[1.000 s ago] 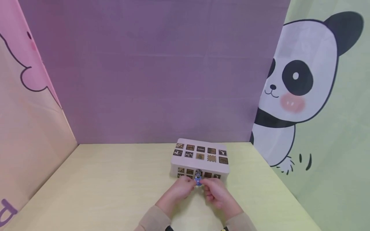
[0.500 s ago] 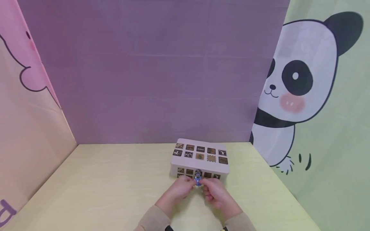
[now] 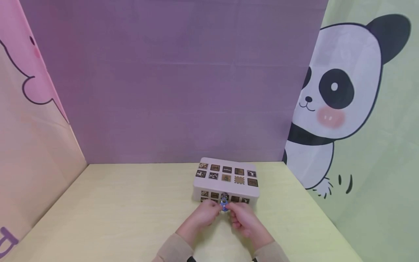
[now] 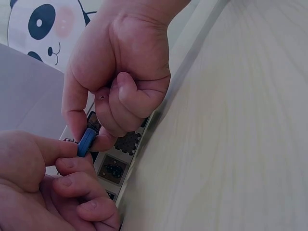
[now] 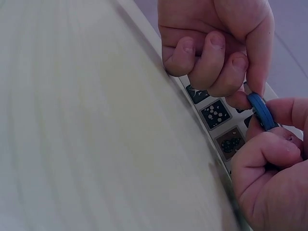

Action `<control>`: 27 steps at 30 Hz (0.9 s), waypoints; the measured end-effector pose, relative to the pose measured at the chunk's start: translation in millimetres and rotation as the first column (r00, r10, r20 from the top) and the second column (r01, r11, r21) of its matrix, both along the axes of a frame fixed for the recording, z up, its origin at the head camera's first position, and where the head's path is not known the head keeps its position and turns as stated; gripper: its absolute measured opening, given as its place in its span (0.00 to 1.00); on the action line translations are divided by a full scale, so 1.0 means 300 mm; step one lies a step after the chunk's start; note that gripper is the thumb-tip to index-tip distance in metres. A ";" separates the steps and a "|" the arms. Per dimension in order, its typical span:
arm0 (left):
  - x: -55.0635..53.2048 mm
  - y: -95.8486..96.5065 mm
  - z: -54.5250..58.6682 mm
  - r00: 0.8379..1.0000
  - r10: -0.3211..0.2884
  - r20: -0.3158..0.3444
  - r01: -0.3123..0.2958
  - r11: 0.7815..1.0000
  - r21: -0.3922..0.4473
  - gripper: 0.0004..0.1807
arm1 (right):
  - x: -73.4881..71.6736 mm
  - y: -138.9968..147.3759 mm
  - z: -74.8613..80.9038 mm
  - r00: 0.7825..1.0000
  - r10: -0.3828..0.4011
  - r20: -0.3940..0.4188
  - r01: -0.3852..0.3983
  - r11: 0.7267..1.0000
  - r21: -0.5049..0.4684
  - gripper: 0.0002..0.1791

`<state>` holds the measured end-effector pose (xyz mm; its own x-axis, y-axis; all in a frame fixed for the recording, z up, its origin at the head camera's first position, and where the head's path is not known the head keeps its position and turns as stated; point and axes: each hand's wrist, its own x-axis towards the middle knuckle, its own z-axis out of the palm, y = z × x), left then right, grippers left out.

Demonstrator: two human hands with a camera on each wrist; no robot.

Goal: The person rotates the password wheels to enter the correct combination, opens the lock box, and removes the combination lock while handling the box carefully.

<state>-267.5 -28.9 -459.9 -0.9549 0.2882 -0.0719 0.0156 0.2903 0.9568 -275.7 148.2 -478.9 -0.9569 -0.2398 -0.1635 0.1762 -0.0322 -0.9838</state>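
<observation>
Blue and small, the piece (image 3: 224,207) is before the patterned box (image 3: 226,186) in the head view, between our left hand (image 3: 206,212) and right hand (image 3: 244,215). At the left wrist, we see both hands' fingers (image 4: 84,185) pinching it; at the right wrist, its slim edge curves.

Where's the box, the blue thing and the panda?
Box (image 3: 226,182): head view, on its top.
Blue thing (image 5: 261,111): right wrist view, on its side, between the fingers.
Panda (image 3: 332,118): head view, on its pink cheek.

The left hand (image 3: 207,212) and right hand (image 3: 244,217) pinch a slim, blue trinket (image 5: 261,111).
</observation>
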 end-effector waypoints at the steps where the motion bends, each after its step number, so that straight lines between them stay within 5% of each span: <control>1: 0.000 0.000 0.000 1.000 0.001 0.000 -0.001 1.000 0.000 0.17 | 0.000 0.000 0.000 1.000 -0.001 -0.001 0.001 1.000 0.003 0.08; 27: -0.002 0.000 0.000 1.000 0.001 0.006 -0.001 1.000 -0.003 0.19 | -0.001 0.002 0.001 0.999 -0.035 0.019 0.034 0.999 0.019 0.11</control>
<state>-268.3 -29.0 -460.0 -0.9547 0.2873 -0.0780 0.0100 0.2927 0.9561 -276.0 148.9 -478.5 -0.9611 -0.2035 -0.1866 0.1948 -0.0205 -0.9806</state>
